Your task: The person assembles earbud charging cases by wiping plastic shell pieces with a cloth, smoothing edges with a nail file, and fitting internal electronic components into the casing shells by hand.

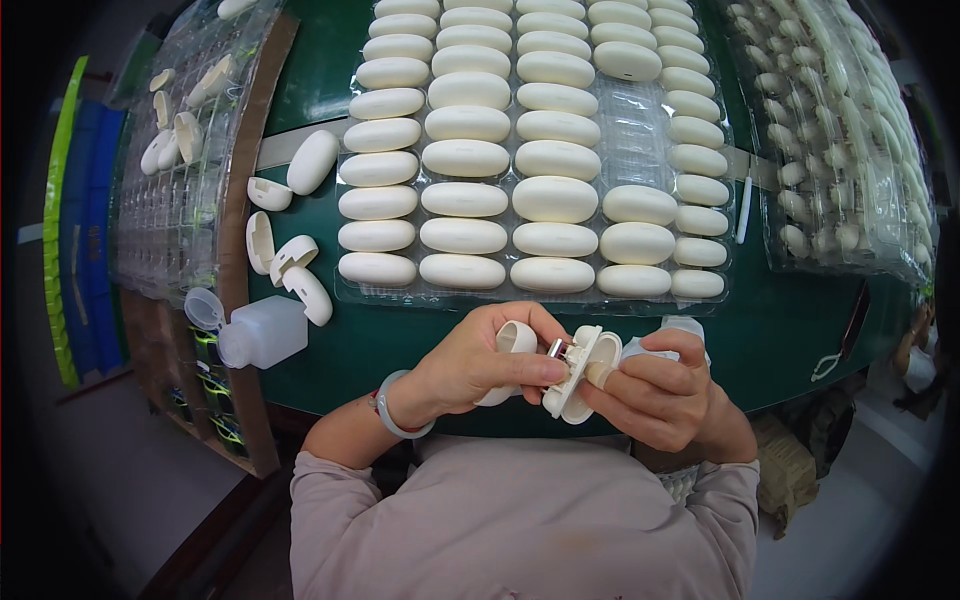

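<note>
My left hand (465,365), with a pale bangle at the wrist, is closed around a hollow white plastic shell (515,337). Its thumb and fingers also pinch an opened white earbud-type case (578,374), where a small shiny metal part shows beside the thumb. From the other side, my right hand (660,392) grips the same case, its fingertips against the rounded lid half. The inside of the case is mostly hidden by my fingers. Just ahead, a clear plastic tray (635,135) holds rows of closed white oval cases (555,200).
Loose white shell halves (306,292) lie at left near a translucent bottle (270,330) with its cap flipped open. A brown-edged box (255,110) bears clear trays. More filled trays (850,190) are stacked at right, beside a white pen-like stick (744,210). A clear plastic bag (684,326) lies behind my right hand.
</note>
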### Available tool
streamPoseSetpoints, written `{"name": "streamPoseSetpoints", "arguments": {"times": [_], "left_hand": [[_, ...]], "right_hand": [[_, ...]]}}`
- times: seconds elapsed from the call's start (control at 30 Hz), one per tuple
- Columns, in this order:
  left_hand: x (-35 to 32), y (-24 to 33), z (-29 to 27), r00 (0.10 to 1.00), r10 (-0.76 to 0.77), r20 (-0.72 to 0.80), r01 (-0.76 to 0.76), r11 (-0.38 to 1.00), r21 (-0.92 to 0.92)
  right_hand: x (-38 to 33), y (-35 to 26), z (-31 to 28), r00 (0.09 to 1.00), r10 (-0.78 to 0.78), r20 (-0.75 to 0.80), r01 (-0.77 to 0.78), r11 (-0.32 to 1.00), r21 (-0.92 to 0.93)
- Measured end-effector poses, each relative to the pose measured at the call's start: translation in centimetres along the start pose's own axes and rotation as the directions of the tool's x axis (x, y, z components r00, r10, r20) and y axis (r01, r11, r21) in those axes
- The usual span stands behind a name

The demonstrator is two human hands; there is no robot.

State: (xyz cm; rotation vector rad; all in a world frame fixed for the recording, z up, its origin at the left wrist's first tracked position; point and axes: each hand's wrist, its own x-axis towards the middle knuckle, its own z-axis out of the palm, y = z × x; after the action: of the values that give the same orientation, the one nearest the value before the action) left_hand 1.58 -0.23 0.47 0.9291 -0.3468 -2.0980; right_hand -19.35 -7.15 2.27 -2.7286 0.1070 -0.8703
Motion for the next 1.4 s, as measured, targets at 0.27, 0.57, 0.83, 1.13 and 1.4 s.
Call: {"name": "streamPoseSetpoints", "arguments": {"times": [0.27, 0.57, 0.83, 1.13, 1.4], "left_hand": [[-1.0, 0.1, 0.3, 0.844, 0.529, 0.085, -0.488, 0.694, 0.53], [-1.6, -0.1, -0.1, 0.272, 0.745, 0.609, -0.575, -0.381, 0.724], [-0.4, -0.9, 0.0, 0.229, 0.525, 0.819, -0.482, -0.67, 0.564], [-1.6, -0.8, 0.1, 0.83, 0.555, -0.048, -0.465, 0.738, 0.489], [-2.0, 0.3, 0.9, 0.967, 0.141, 0.214, -0.058, 0.933, -0.356]], "right_hand": [[-1.7, 0.8, 1.9, 0.985, 0.016, -0.172, -0.007, 0.998, 0.056], [-1.5, 1.0, 0.8, 0.852, 0.414, 0.319, -0.465, 0.32, 0.825], [0.4, 0.8, 0.7, 0.602, 0.554, 0.575, -0.613, -0.142, 0.778], [-0.9, 1.3, 0.4, 0.545, 0.618, 0.566, -0.452, -0.353, 0.82], [-0.4, 1.2, -0.3, 0.475, 0.607, 0.638, -0.389, -0.505, 0.77]]}}
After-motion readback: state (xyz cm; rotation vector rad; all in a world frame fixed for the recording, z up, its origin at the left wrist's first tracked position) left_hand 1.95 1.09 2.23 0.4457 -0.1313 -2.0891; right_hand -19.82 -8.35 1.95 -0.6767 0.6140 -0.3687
